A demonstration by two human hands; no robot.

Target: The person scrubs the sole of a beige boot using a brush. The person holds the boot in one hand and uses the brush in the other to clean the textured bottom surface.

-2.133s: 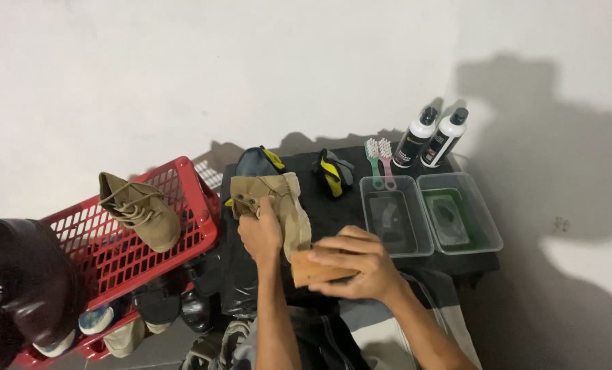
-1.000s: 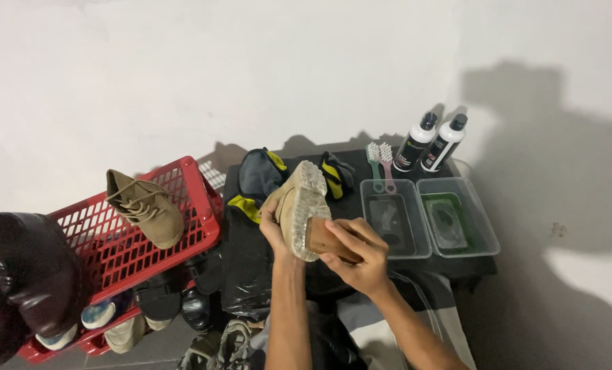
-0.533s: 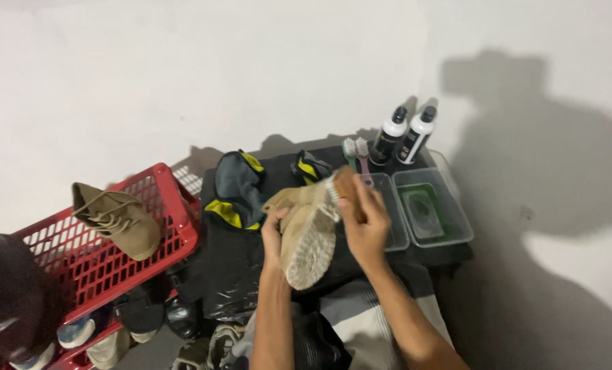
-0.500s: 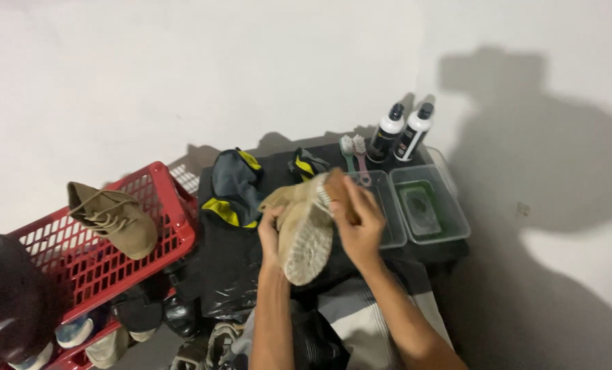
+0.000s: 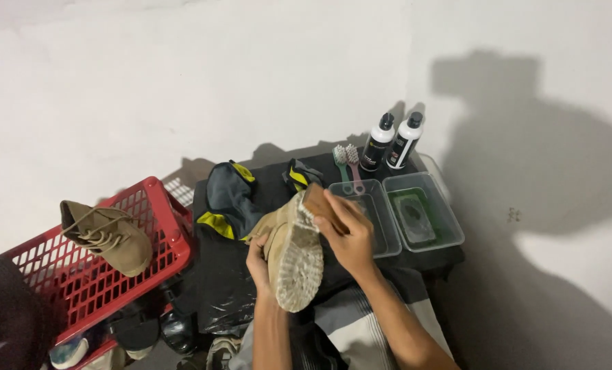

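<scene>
My left hand [image 5: 256,259] grips a tan suede boot [image 5: 293,255] from below, its pale dirty sole turned up toward me. My right hand [image 5: 347,231] is closed on a brown wooden brush [image 5: 315,200] and presses it against the boot's toe end. Both are held over a dark cloth-covered table [image 5: 217,274].
A red plastic basket [image 5: 148,226] at left carries a second tan boot [image 5: 107,233]. Behind the hands lie a dark grey and yellow bag [image 5: 230,195], two clear tubs [image 5: 426,219], two small brushes [image 5: 347,161] and two black-and-white bottles [image 5: 391,140]. More shoes sit under the basket.
The boot has been turned from upper-side up to sole up. My right hand has moved from the heel to the toe end with the brush.
</scene>
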